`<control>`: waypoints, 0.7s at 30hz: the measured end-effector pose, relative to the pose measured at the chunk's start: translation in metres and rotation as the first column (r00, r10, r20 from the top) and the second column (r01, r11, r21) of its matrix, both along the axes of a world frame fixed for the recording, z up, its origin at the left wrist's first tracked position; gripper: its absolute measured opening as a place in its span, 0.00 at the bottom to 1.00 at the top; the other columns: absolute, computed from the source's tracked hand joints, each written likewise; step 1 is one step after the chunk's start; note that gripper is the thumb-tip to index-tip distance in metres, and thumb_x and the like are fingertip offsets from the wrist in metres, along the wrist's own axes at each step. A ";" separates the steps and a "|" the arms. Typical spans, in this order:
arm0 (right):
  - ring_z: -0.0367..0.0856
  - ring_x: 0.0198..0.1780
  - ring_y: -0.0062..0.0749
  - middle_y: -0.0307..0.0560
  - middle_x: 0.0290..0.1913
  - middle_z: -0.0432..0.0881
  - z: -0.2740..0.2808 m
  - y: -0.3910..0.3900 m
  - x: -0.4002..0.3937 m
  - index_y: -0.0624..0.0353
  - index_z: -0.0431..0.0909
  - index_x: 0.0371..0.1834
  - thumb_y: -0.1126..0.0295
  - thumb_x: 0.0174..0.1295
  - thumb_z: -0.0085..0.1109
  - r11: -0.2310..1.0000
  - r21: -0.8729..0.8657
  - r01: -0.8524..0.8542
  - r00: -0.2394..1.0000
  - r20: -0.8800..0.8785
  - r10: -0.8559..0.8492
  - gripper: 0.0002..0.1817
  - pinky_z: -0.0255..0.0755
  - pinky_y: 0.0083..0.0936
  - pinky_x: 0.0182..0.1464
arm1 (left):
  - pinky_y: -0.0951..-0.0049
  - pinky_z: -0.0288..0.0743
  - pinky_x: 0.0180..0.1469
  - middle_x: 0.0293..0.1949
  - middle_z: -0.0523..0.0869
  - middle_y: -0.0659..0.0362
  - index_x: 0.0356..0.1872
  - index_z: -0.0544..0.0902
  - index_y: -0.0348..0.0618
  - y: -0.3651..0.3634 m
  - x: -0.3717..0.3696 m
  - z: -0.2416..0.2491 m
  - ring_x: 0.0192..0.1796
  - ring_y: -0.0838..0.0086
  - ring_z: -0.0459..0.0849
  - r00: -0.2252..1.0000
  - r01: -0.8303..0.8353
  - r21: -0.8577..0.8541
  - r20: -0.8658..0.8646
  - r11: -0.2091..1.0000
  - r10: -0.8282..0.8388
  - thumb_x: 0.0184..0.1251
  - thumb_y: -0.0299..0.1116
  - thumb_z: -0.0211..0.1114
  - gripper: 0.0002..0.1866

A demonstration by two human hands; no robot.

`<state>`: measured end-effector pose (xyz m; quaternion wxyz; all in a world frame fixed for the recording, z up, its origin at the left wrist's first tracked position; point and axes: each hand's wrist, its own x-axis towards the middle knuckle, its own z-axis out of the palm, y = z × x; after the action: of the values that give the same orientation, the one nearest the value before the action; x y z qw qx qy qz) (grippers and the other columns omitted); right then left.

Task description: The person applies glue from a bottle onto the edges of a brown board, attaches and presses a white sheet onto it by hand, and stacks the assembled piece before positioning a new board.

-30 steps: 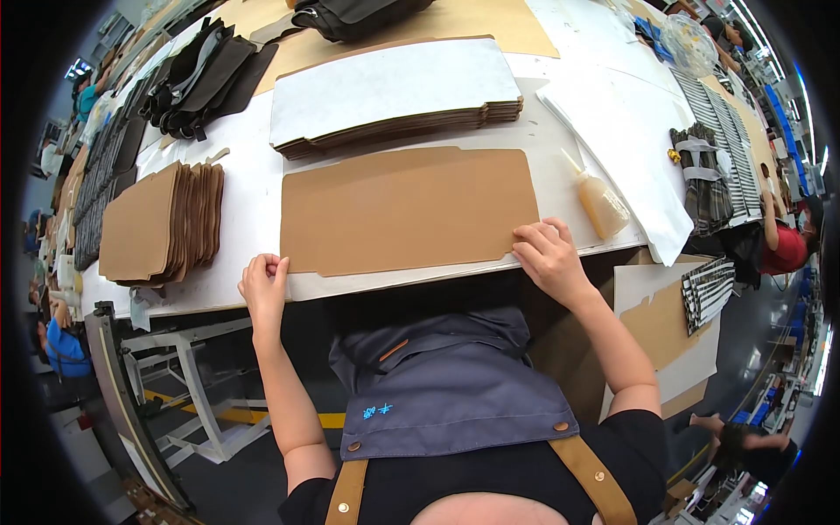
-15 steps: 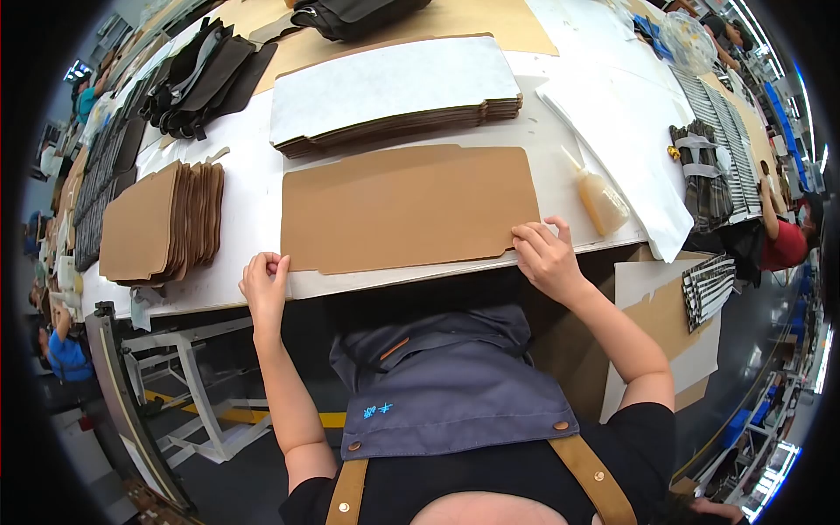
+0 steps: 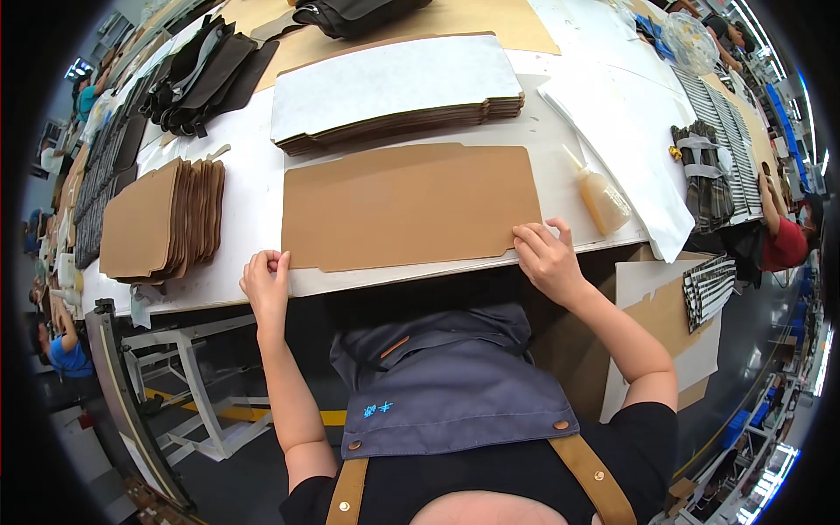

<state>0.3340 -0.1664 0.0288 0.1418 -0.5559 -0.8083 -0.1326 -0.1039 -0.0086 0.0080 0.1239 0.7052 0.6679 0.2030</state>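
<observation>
A flat brown panel [image 3: 409,206], leather-like or cardboard, lies in front of me at the table edge. At its near left corner, the thumb and fingertips of my left hand [image 3: 266,287] are pinched together on the edge. My right hand [image 3: 546,255] pinches the near right corner between thumb and fingers, with some fingers raised. Just beyond the panel lies a stack of similar panels [image 3: 398,87] with a white top face. To the left stands a bundle of smaller brown pieces [image 3: 140,223]. A glue bottle [image 3: 604,203] with a thin nozzle rests right of the panel.
White sheets [image 3: 626,166] lie on the table's right side. Dark straps and flaps [image 3: 206,79] are piled at the back left, and a black bag [image 3: 354,13] sits at the back. Plaid bundles [image 3: 707,179] lie far right. Co-workers are at both sides.
Almost nothing differs. My hands keep their pinch at the panel's two near corners, and the panel has barely shifted. At far left, a co-worker's arm has moved slightly.
</observation>
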 end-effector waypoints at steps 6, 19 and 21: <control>0.81 0.52 0.29 0.43 0.49 0.82 -0.002 -0.004 -0.003 0.62 0.81 0.37 0.75 0.56 0.61 0.998 0.013 0.055 0.998 -0.029 -0.055 0.07 0.57 0.39 0.66 | 0.63 0.65 0.50 0.30 0.82 0.61 0.32 0.82 0.42 -0.001 0.000 -0.005 0.39 0.67 0.78 1.000 -0.018 0.027 0.004 0.999 0.018 0.67 0.39 0.69 0.12; 0.76 0.62 0.41 0.52 0.60 0.77 0.010 0.014 -0.015 0.64 0.79 0.50 0.70 0.58 0.67 0.984 -0.167 0.064 0.944 -0.309 -0.114 0.17 0.59 0.41 0.68 | 0.53 0.59 0.70 0.64 0.75 0.48 0.63 0.73 0.40 0.003 0.058 0.000 0.69 0.54 0.70 0.945 0.314 0.266 -0.184 0.911 -0.272 0.64 0.33 0.69 0.27; 0.70 0.70 0.45 0.56 0.68 0.72 0.009 0.038 -0.042 0.65 0.76 0.59 0.67 0.59 0.67 0.987 -0.152 0.053 0.943 -0.317 -0.100 0.25 0.56 0.42 0.73 | 0.51 0.54 0.75 0.73 0.67 0.46 0.70 0.69 0.40 0.011 0.090 -0.008 0.76 0.53 0.62 0.881 0.472 0.215 -0.098 0.855 -0.462 0.66 0.38 0.67 0.33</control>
<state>0.2918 -0.1287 0.0382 0.2274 -0.6098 -0.7591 0.0127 -0.0143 0.0019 0.0005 0.0716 0.8599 0.4508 0.2286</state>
